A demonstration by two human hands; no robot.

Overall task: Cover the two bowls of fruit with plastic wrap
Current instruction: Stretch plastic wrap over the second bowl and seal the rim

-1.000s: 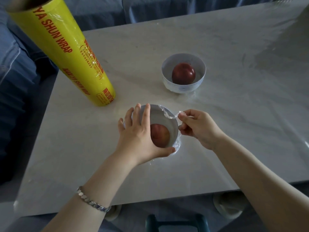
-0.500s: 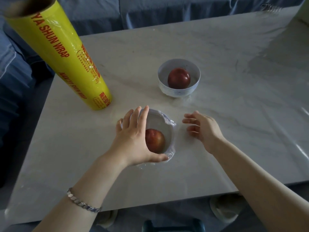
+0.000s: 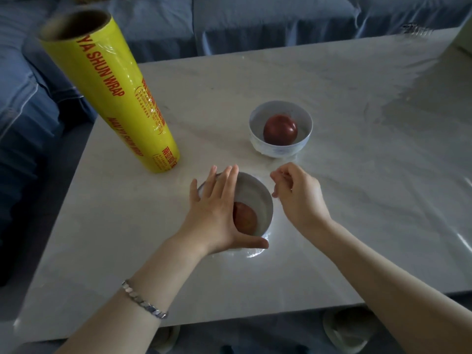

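Note:
Two white bowls stand on the marble table, each with one red fruit inside. The near bowl has clear plastic wrap stretched over its top and bunched at its base. My left hand lies flat over the left part of that bowl, fingers straight, thumb at the near rim. My right hand hovers just right of the bowl with fingers loosely curled, holding nothing. The far bowl stands beyond them; I cannot tell whether film covers it. A tall yellow roll of plastic wrap stands upright at the left.
The table's near edge runs below my forearms. A blue sofa lies behind the table and along the left side. A silver bracelet is on my left wrist. Chair or stool parts show under the near edge.
My right hand let go of the wrap's edge at the bowl's right rim and drew back, now loosely curled. The wrap lies flat on the bowl. My left hand stayed on the bowl.

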